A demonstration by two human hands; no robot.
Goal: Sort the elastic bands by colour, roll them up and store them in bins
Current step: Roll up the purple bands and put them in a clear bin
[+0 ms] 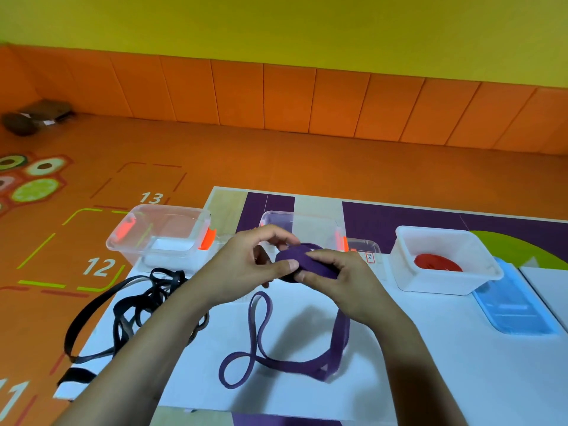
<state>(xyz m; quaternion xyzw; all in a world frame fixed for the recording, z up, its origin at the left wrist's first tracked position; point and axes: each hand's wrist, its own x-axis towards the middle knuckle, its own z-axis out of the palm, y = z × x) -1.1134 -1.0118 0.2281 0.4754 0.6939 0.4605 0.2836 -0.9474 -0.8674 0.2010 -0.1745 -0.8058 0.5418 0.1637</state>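
Left hand (246,265) and right hand (347,287) pinch the half-rolled purple band (310,261) above the white sheet (476,364), tail trailing; light, limp, springy, it probably needs pinching across the coil.

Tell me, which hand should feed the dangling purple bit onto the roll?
Probably the right hand: the purple elastic band's loose tail hangs straight down from beneath it, while the left hand pinches the roll from the other side.
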